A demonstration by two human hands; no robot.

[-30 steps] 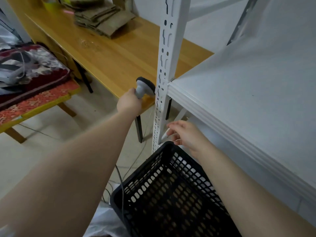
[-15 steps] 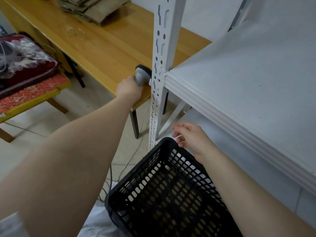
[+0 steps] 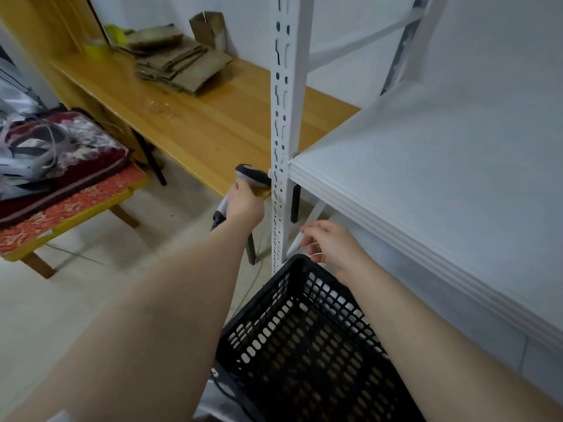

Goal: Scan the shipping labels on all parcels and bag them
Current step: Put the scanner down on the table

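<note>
My left hand (image 3: 243, 202) grips a grey and black barcode scanner (image 3: 251, 175) by its handle, its head lying on the corner of the wooden table (image 3: 195, 123) right beside the white shelf post (image 3: 285, 117). My right hand (image 3: 332, 246) hovers with loosely curled fingers just above the far rim of a black perforated plastic basket (image 3: 292, 345). It holds nothing. Brown shapes show dimly through the basket's holes. No parcel is plainly visible.
A white shelf board (image 3: 441, 190) fills the right side. Flattened cardboard (image 3: 179, 65) lies stacked at the back of the table. A low bench with a patterned cushion (image 3: 61, 153) stands at left. Cables run along the pale floor (image 3: 76, 300) near the basket.
The scanner's head has come down from the air onto the table corner next to the post, my left hand still on it. My right hand stays near the basket's far rim.
</note>
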